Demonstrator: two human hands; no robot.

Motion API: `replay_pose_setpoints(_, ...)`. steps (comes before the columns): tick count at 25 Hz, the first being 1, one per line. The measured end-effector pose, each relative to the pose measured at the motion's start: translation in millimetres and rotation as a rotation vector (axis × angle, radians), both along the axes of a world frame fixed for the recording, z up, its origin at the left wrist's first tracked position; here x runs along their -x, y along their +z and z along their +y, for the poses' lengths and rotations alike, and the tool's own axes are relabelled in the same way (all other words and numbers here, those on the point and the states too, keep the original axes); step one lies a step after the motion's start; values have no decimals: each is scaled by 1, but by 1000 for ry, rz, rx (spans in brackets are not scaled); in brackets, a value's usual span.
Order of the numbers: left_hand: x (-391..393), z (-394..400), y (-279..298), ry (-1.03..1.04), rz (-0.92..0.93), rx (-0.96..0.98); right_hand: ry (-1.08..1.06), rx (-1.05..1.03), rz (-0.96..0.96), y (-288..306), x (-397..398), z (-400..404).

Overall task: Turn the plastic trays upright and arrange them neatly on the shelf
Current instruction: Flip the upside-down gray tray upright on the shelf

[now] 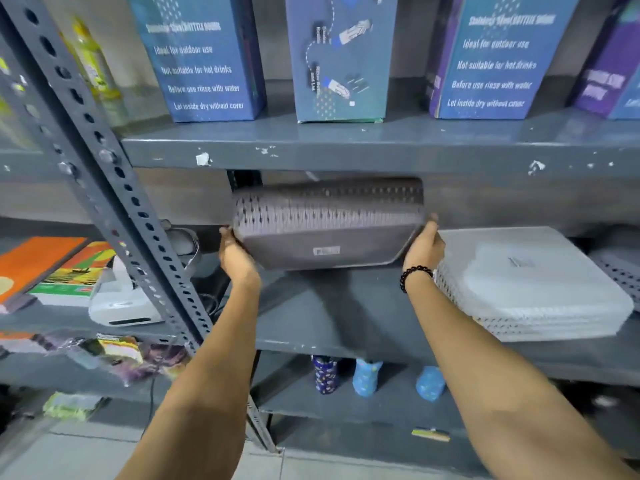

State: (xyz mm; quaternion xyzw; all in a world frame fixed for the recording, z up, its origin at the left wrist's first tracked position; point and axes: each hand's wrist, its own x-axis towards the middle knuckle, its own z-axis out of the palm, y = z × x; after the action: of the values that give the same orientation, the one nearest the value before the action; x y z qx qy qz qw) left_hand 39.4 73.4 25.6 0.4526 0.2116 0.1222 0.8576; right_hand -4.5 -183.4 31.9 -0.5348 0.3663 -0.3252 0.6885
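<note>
while both hands are gripping the grey tray (329, 233) by its short ends, left hand (235, 252) and right hand (424, 247), it's hanging bottom-out, long axis running along the shelf (311, 327).

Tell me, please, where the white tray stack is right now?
In the head view, the white tray stack lies upside down on the middle shelf, right of the right hand and the held grey tray stack.
</note>
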Motion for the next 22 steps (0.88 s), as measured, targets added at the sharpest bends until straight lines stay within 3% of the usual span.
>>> replay_pose_setpoints(6,12,43,-63,-372,268,-17,307,-50,198,-31,49,-13)
replay_pose_setpoints(12,0,45,-70,-398,450,-431,398,-49,411,-68,50,-22)
replay_pose_setpoints(22,1,40,-80,-314,417,-601,366,86,474,-64,57,-12)
